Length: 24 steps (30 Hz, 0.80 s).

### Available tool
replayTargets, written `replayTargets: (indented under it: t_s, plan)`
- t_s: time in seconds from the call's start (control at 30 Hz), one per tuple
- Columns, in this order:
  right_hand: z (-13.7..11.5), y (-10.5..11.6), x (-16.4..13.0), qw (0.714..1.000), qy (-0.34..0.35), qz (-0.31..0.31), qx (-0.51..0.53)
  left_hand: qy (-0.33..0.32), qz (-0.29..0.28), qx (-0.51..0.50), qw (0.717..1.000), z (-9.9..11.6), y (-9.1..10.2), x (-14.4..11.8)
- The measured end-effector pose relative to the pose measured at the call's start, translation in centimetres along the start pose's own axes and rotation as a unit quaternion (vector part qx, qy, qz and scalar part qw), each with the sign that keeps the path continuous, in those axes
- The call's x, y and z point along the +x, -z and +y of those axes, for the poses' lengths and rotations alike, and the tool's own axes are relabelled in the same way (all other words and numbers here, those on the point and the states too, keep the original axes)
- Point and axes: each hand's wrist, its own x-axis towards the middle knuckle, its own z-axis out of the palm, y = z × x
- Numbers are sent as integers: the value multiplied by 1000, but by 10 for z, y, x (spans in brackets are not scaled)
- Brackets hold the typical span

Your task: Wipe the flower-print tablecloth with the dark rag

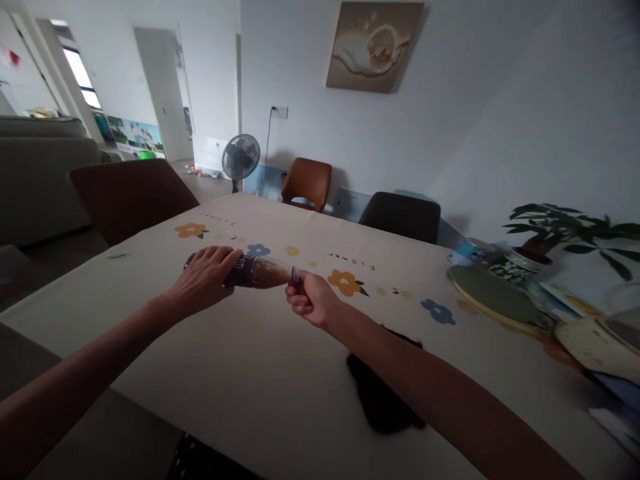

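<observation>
A clear plastic bottle (270, 272) with a dark label is held on its side above the table, its neck pointing right. My left hand (210, 270) wraps over the labelled body near the base. At the neck, the fingers of my right hand (313, 298) are closed around the cap end, where a bit of purple shows. Whether the cap is on or loose is hidden by the fingers. Under my right forearm lies a crumpled black cloth (383, 393) on the tablecloth (240, 367), partly covered by the arm.
To the right stand a potted plant (520, 263), a green round mat (493, 298), a tissue pack (469, 252) and a cream bag (597, 343). Around the table are a brown chair (133, 197), an orange chair (307, 180) and a dark chair (401, 217). A fan (241, 157) stands behind.
</observation>
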Motion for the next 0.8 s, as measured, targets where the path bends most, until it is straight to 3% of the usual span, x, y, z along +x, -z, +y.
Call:
replayTargets:
  t_s: [0.57,0.8]
  plan:
    - [3,0,4,1000,-8,14,2,-5,-7,11,1000,1,1,0]
    - [0,-6,4,1000,3,-6,6,73,-26,-112,991,-3,-9,-1]
